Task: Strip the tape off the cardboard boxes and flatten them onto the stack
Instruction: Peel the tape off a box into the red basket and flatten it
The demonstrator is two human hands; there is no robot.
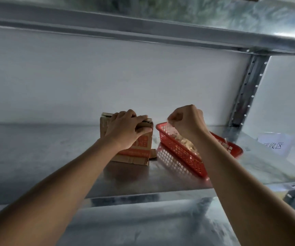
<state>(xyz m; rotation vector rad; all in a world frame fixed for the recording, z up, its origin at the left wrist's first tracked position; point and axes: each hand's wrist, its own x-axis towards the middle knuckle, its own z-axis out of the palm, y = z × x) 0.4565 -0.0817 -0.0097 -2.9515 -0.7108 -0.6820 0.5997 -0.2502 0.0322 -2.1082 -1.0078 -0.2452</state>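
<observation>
Cardboard boxes [130, 139], flattened, are standing on edge on the metal shelf [36, 157]; the left hand [125, 129] is gripping their top edge. Just right, the right hand [185, 121] is pinching a clear tape scrap [169, 121] over the red basket [182, 153].

A white paper label [276, 143] with handwriting sits on the metal shelf [36, 157].

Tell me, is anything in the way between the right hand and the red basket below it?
Nothing visible. The right hand hovers over the red plastic mesh basket, fingers pinched on what looks like a clear scrap of tape, with open air beneath. The left hand grips the flattened brown cardboard box beside it.
</observation>
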